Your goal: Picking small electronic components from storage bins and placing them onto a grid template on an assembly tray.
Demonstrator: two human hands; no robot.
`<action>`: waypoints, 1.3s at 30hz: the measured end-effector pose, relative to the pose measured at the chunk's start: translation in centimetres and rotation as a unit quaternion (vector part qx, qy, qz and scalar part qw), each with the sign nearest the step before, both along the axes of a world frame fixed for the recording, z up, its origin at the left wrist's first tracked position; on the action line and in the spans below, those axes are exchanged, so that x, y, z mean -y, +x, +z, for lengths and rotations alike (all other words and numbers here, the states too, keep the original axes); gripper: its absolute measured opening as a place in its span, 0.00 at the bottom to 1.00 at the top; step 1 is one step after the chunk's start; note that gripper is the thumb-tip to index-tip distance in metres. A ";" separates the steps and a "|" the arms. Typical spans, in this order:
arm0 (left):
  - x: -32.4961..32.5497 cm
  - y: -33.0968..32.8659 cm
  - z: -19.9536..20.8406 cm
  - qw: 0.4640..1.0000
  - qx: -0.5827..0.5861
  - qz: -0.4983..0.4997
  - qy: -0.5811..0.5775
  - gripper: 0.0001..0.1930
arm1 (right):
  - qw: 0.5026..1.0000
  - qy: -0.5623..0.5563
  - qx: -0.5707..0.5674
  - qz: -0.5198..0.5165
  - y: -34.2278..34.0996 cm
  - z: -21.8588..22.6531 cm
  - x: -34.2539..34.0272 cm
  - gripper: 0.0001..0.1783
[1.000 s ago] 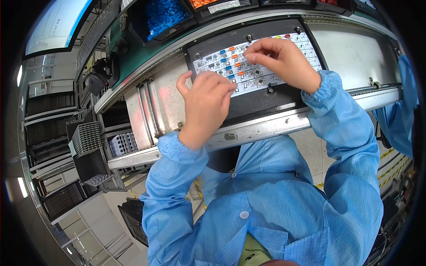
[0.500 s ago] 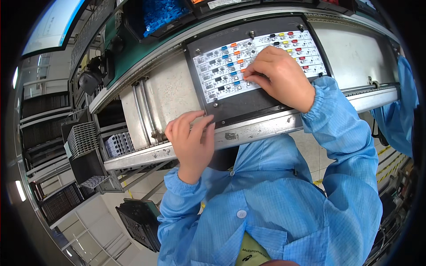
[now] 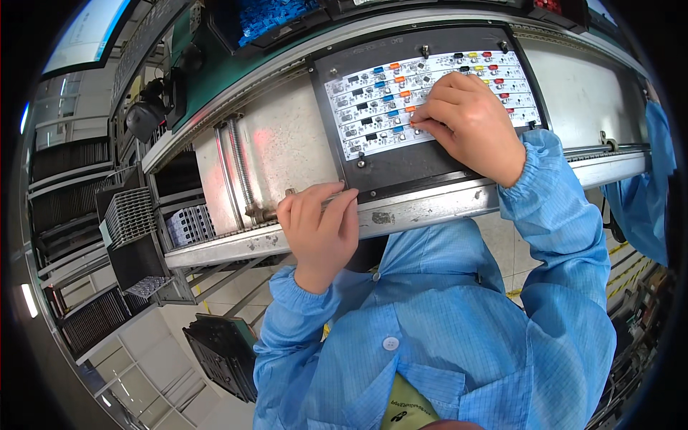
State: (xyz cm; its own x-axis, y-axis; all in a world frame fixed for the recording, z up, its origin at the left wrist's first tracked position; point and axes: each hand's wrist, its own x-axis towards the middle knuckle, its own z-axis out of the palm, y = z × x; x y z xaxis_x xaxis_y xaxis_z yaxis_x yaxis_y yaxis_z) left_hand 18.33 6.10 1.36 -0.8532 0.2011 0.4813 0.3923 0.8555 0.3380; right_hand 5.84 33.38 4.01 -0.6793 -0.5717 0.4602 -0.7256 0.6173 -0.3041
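Observation:
A black fixture (image 3: 430,159) lies on the metal rails in front of me, holding a panel of white circuit boards (image 3: 387,147) in several strips. Small blue, orange, black, yellow and red components sit in lines across the strips. My right hand (image 3: 473,122) reaches over the panel, thumb and forefinger pinched on a small orange component (image 3: 413,125) at the nearest strip. The fingertips partly hide it, and whether it is seated cannot be made out. My left hand (image 3: 320,233) rests by the fixture's near left corner, fingers curved and apart, holding nothing visible.
Black bins with blue parts (image 3: 269,18) and red parts (image 3: 548,6) stand beyond the far rail. A metal rail (image 3: 423,215) runs along my side. Left of the fixture lie a threaded rod (image 3: 240,165) and racks (image 3: 132,218). Another person's blue sleeve (image 3: 648,186) is at right.
The fixture with its panel has shifted a little to the right along the rails. Both my hands have moved right with it, the right one still pinching at the nearest strip.

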 end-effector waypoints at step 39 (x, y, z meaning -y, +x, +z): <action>2.4 -0.1 -1.4 1.000 -0.005 -0.030 0.005 0.11 | 0.998 0.043 0.035 0.000 -0.3 -0.1 0.9 0.08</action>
State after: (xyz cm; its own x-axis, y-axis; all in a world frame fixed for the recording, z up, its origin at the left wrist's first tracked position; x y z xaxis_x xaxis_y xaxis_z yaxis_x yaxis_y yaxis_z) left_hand 18.21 3.73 -0.09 -0.8353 0.2467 0.4914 0.4456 0.8273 0.3420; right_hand 5.54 32.47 3.93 -0.7085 -0.6066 0.3608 -0.7040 0.6438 -0.2999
